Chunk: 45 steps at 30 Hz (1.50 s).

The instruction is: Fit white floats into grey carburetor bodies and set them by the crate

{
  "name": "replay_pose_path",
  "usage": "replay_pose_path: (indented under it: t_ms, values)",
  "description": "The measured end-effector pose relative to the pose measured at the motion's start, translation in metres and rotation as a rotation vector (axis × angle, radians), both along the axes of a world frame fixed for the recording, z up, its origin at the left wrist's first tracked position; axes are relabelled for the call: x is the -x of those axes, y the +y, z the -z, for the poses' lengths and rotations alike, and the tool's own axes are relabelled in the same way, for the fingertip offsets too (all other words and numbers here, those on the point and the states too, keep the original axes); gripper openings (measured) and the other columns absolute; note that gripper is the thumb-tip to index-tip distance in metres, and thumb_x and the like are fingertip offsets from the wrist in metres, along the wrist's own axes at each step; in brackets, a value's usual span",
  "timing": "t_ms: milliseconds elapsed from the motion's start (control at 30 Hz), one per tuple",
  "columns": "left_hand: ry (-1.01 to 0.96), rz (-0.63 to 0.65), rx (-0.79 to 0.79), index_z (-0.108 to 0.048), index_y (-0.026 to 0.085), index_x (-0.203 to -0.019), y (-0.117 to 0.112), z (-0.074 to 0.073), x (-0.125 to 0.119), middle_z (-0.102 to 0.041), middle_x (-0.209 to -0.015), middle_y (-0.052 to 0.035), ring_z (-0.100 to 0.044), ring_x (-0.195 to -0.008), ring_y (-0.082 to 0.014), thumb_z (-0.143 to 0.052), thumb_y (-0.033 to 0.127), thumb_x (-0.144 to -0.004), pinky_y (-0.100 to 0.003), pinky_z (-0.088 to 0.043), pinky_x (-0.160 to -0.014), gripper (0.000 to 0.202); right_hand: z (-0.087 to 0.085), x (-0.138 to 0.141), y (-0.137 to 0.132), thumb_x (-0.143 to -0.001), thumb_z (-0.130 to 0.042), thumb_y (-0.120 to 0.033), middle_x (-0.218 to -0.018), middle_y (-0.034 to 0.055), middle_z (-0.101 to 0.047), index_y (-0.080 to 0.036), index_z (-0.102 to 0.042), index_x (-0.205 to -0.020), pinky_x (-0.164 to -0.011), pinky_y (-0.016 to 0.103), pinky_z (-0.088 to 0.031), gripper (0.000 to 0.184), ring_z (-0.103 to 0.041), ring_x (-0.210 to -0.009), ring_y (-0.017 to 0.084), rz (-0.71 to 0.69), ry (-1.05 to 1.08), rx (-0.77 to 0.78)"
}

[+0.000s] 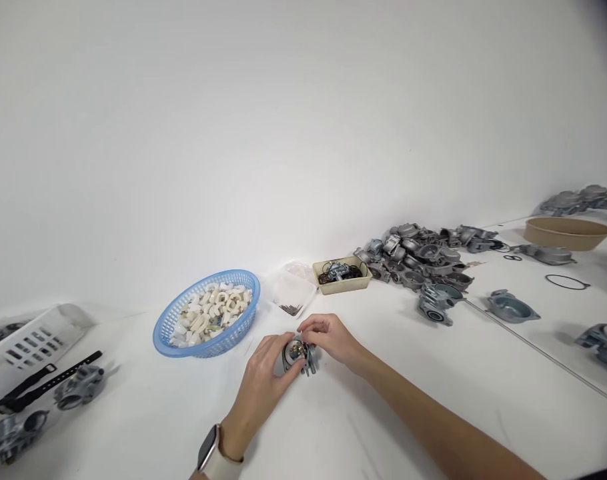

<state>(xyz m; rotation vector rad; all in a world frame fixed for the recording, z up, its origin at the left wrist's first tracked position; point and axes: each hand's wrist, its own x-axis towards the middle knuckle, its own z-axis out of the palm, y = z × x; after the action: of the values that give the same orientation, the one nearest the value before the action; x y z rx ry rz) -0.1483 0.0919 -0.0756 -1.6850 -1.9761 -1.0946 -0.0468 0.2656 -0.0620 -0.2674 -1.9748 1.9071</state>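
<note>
A grey metal carburetor body point(308, 363) sits on the white table in front of me, its round opening facing up with brass parts inside. My left hand point(271, 367) is wrapped round its left side, with the thumb along the near rim. At the upper right edge of the body, my right hand point(328, 337) has thumb and finger pinched together. Whatever is between those fingertips is too small to make out. Beyond the hands lies a clear plastic tray point(293, 293) with thin dark pins point(289, 309) in it.
A blue basket point(161, 327) holds white plastic floats point(211, 313). Black rings fill a cream tray point(341, 288). Carburetor parts point(418, 257) are heaped at right, near a float bowl point(511, 308) and brown tub point(566, 235). At left are a white basket point(38, 340), a black strap point(53, 383) and carburetors point(81, 387).
</note>
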Motion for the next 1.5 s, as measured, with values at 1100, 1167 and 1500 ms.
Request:
replay_pose_path:
  t_ms: [1100,1167,1500]
  values:
    - [-0.036,0.058,0.005,-0.067,0.023,-0.114,0.0094,0.0012,0.0027,-0.072,-0.108,-0.0071,-0.065,-0.101,-0.0229,-0.070,0.027,-0.090,-0.037,-0.056,-0.087,0.025,0.0010,0.0023,-0.0003,-0.076,-0.067,-0.026,-0.086,0.0059,-0.074,-0.015,-0.078,-0.087,-0.079,0.029,-0.048,0.020,-0.066,-0.086,0.020,0.032,-0.004,-0.067]
    - [-0.037,0.065,0.006,-0.068,0.023,-0.112,0.0093,0.0004,0.0024,-0.072,-0.107,-0.0072,-0.066,-0.100,-0.0230,-0.069,0.027,-0.090,-0.036,-0.056,-0.086,0.023,0.0028,0.0033,0.0005,-0.077,-0.065,-0.026,-0.090,0.0058,-0.074,-0.017,-0.079,-0.083,-0.083,0.030,-0.048,0.018,-0.066,-0.089,0.020,0.058,0.015,-0.151]
    - [-0.096,0.059,0.085,-0.070,0.023,-0.107,0.0071,-0.0031,0.0048,-0.070,-0.110,-0.0076,-0.064,-0.103,-0.0233,-0.066,0.028,-0.092,-0.038,-0.054,-0.089,0.016,0.0007,0.0009,0.0006,-0.077,-0.067,-0.030,-0.092,0.0077,-0.075,-0.015,-0.080,-0.090,-0.079,0.031,-0.048,0.024,-0.064,-0.088,0.021,-0.007,-0.029,-0.071]
